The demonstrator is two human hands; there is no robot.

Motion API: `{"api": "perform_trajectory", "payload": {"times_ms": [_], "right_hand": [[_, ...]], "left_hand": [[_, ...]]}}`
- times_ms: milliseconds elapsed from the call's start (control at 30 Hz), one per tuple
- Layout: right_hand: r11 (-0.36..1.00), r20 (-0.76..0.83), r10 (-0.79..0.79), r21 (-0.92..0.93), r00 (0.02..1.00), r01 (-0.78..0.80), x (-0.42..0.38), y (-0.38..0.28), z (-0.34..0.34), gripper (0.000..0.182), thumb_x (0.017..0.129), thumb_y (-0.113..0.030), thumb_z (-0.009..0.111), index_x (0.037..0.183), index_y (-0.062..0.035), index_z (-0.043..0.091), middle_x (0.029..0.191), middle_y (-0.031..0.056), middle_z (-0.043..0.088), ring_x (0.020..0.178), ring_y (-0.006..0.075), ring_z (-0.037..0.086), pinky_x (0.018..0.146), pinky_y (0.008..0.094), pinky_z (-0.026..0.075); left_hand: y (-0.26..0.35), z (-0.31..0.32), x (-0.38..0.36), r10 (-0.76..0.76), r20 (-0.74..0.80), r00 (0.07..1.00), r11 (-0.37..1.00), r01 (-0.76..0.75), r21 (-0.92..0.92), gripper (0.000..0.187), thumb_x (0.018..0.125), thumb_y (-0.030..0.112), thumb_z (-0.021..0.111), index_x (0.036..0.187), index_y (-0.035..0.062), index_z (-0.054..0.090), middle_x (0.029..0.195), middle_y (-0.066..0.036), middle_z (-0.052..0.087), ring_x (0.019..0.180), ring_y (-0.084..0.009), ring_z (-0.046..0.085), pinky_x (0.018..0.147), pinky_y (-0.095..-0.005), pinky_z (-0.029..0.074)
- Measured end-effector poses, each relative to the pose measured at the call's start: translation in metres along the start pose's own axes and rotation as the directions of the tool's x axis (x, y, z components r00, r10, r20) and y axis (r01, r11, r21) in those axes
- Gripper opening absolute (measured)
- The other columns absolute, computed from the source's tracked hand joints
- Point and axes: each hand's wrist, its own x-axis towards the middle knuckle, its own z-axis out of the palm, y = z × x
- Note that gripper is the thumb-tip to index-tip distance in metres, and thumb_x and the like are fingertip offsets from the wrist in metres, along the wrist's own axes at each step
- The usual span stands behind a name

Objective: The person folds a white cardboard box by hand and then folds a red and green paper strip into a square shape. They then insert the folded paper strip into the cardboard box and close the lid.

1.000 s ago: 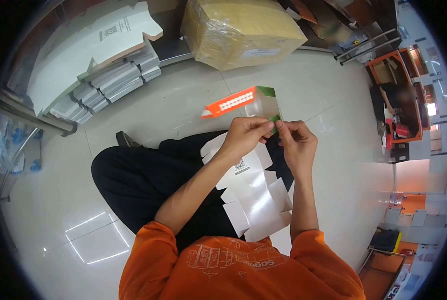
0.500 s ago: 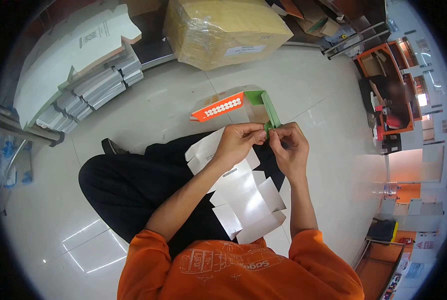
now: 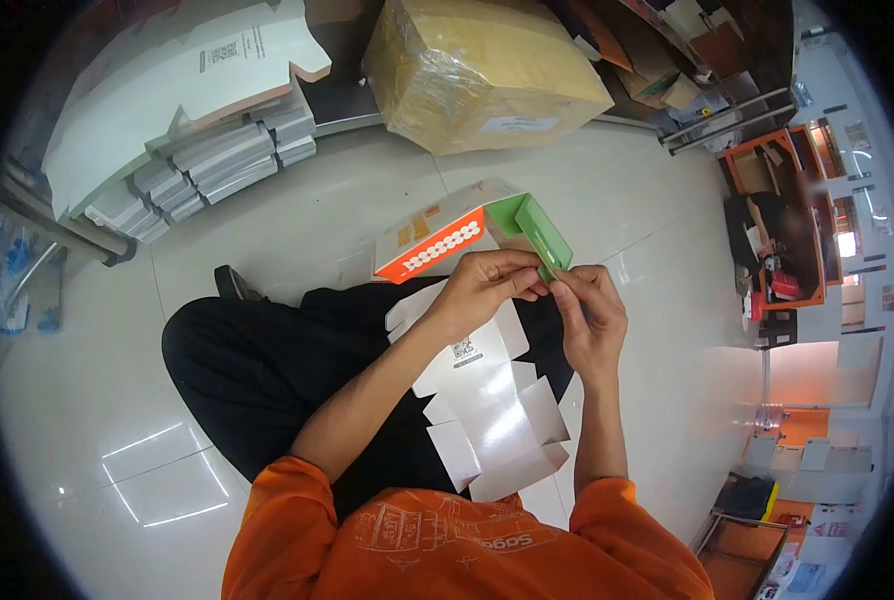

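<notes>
A partly folded carton [image 3: 442,243], orange and white with a green end, is held out in front of my knees. My left hand [image 3: 492,285] pinches the near corner of its green end panel. Against the same corner, from the other side, my right hand [image 3: 592,312] presses thumb and fingers together. The green panel stands up from the carton's end. Across my lap lies a white unfolded carton sheet [image 3: 497,400] with cut flaps and a QR code; my left forearm covers part of it. Whether sheet and carton are joined is hidden behind my hands.
A stack of flat white carton sheets [image 3: 182,85] stands at the upper left. A brown box wrapped in clear film [image 3: 487,85] sits on the floor ahead. Metal rails [image 3: 732,120] and an orange-framed shelf [image 3: 822,270] are to the right, with a blurred person near the shelf.
The carton has tilted, so more of its top and the green panel's face now show. Both hands keep their pinch at the corner. The camera view has shifted slightly.
</notes>
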Motion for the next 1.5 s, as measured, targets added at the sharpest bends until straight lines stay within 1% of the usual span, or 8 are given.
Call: {"api": "perform_trajectory", "payload": {"times_ms": [367,533,700,867,967,1133,1233,1500], "right_hand": [[0.911,0.058,0.250,0.324,0.966,-0.255,-0.012,0.001,0.006,0.006,0.089,-0.002,0.070,0.092,0.0020,0.067,0.092,0.0078,0.062,0.086,0.0153,0.062,0.080,0.0278,0.052],[0.973,-0.080,-0.079,-0.221,0.994,0.059,-0.008,-0.009,0.010,0.013,0.087,-0.006,0.071,0.094,0.0015,0.064,0.112,0.0152,0.058,0.105,0.0257,0.059,0.092,0.0374,0.048],[0.955,0.131,-0.107,-0.262,0.986,0.139,0.014,-0.018,0.010,0.044,0.084,-0.010,0.073,0.121,0.0006,0.052,0.129,0.0242,0.055,0.114,0.0421,0.056,0.095,0.0447,0.046],[0.915,0.121,-0.126,-0.370,0.985,0.163,0.018,-0.004,0.008,0.026,0.088,-0.010,0.068,0.112,-0.0012,0.063,0.121,0.0167,0.063,0.103,0.0353,0.063,0.085,0.0417,0.053],[0.886,0.100,-0.171,-0.419,0.980,0.197,0.013,-0.005,0.005,0.022,0.090,-0.009,0.066,0.111,-0.0017,0.064,0.120,0.0163,0.063,0.102,0.0345,0.064,0.084,0.0414,0.054],[0.883,0.051,-0.211,-0.418,0.976,0.213,0.006,-0.001,0.010,0.024,0.092,-0.007,0.063,0.115,-0.0007,0.062,0.119,0.0185,0.063,0.102,0.0345,0.064,0.085,0.0418,0.053],[0.915,-0.018,-0.172,-0.372,0.985,0.153,0.004,-0.006,0.017,0.025,0.093,-0.005,0.061,0.117,0.0019,0.060,0.119,0.0218,0.063,0.103,0.0356,0.065,0.085,0.0413,0.054],[0.988,-0.058,-0.053,-0.150,0.997,0.044,0.016,-0.028,0.033,0.026,0.092,-0.004,0.061,0.117,0.0055,0.058,0.114,0.0234,0.066,0.096,0.0356,0.069,0.084,0.0381,0.055]], "left_hand": [[-0.004,-0.001,-0.002,-0.013,0.089,0.996,1.000,0.011,0.029,0.024,0.098,0.010,0.060,0.120,0.0008,0.061,0.104,-0.008,0.069,0.092,-0.0140,0.065,0.080,-0.0300,0.055],[-0.008,0.012,-0.006,-0.011,0.061,0.998,0.999,0.009,0.031,0.024,0.101,0.007,0.052,0.124,0.0007,0.054,0.112,-0.010,0.065,0.097,-0.0159,0.064,0.082,-0.0320,0.055],[-0.012,0.011,-0.010,-0.005,0.130,0.991,0.854,-0.064,0.516,0.019,0.098,0.001,0.052,0.117,-0.0015,0.056,0.107,-0.008,0.065,0.098,-0.0154,0.064,0.085,-0.0331,0.054],[-0.001,0.012,-0.006,0.002,0.088,0.996,0.999,-0.006,0.052,0.026,0.094,0.003,0.057,0.120,-0.0002,0.057,0.114,-0.010,0.063,0.104,-0.0168,0.062,0.094,-0.0316,0.049],[0.008,0.014,-0.002,-0.139,0.013,0.990,0.777,0.117,-0.619,0.031,0.102,0.022,0.053,0.125,0.0018,0.056,0.115,-0.009,0.064,0.102,-0.0194,0.064,0.095,-0.0336,0.049],[0.005,0.049,-0.016,-0.108,-0.191,0.976,0.864,-0.003,-0.503,0.026,0.103,0.018,0.052,0.119,-0.0008,0.059,0.110,-0.007,0.066,0.098,-0.0146,0.064,0.092,-0.0309,0.052],[0.001,0.056,-0.022,0.150,-0.343,0.927,0.984,-0.104,0.148,0.023,0.102,0.017,0.055,0.105,-0.0026,0.066,0.097,-0.002,0.066,0.089,-0.0054,0.057,0.079,-0.0228,0.050],[0.014,0.059,-0.018,0.156,-0.506,0.848,0.961,-0.250,-0.122,0.025,0.098,0.020,0.063,0.112,-0.0015,0.065,0.092,-0.002,0.069,0.087,-0.0065,0.061,0.077,-0.0218,0.050]]}}
